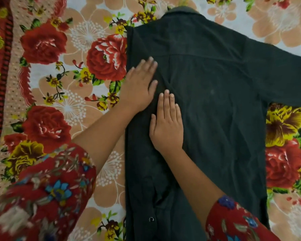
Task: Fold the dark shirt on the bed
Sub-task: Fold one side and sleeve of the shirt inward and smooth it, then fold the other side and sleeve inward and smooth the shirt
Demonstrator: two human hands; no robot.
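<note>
The dark shirt [215,105] lies back-up on the bed, collar at the far end. Its left side and sleeve are folded in over the back, with a cuff button showing near the bottom. The right sleeve stretches out to the right edge of the view. My left hand [139,86] rests flat on the folded left part, fingers spread. My right hand [167,124] lies flat just beside it, palm down on the fold. Neither hand grips the cloth.
The flowered bedsheet [68,75] covers the whole bed, with a red patterned border [0,84] along the left side. My red flowered sleeves fill the lower left and lower right corners.
</note>
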